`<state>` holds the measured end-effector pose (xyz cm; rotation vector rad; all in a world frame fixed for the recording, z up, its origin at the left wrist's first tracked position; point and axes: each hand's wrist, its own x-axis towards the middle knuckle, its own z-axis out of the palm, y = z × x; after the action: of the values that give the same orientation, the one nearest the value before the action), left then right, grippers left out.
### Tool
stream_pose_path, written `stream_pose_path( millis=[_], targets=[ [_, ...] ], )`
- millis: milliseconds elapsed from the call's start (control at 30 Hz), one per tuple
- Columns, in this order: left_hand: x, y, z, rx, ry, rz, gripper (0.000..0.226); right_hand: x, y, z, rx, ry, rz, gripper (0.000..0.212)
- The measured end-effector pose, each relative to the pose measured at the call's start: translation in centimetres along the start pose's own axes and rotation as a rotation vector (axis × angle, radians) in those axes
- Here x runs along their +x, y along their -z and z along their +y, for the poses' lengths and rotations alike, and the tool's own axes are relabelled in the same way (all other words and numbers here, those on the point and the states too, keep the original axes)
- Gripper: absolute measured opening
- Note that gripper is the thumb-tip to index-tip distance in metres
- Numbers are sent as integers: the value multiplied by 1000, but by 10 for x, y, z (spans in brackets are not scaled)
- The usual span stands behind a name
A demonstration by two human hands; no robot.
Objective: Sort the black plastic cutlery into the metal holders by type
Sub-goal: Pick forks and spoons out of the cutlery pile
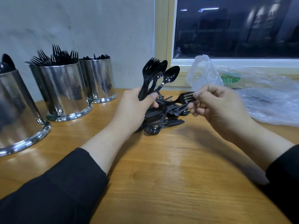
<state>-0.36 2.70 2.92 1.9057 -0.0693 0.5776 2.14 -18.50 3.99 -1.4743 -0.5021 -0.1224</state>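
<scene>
My left hand (132, 109) grips a bunch of black plastic cutlery (155, 75), forks and a spoon, held upright by the handles. My right hand (216, 105) pinches the tines of a single black fork (184, 98) lying across the heap. A pile of loose black cutlery (163, 118) lies on the wooden table between both hands. Three shiny metal holders stand along the left: the nearest holder (17, 113) shows spoon bowls, the middle holder (63, 91) is packed with forks, and the far holder (98, 80) has dark tips that I cannot identify.
Crumpled clear plastic bags (267, 101) lie at the right, one with green print, below a window frame (163, 46). A grey wall stands behind the holders. The wooden table (161, 175) stretches toward me in front of the pile.
</scene>
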Motion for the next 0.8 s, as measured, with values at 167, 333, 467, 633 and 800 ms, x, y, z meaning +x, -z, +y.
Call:
stream_pose_path(
  millis=[167, 333, 467, 633, 800],
  targets=[
    [-6, -11, 0, 18, -54, -53, 16, -4, -13, -4, 252, -167, 25, 18],
    [-7, -16, -2, -98, -23, -84, 14, -4, -14, -4, 357, -241, 30, 11],
    [-8, -18, -5, -5, -16, -127, 20, -5, -15, -2, 395, -235, -22, 9],
    [-8, -16, -6, -254, 160, -212, 17, -3, -4, -1, -83, 24, 184, 37],
    [-10, -17, -6, -359, 255, -349, 14, 2, 2, 4, -307, 63, 111, 28]
  ],
)
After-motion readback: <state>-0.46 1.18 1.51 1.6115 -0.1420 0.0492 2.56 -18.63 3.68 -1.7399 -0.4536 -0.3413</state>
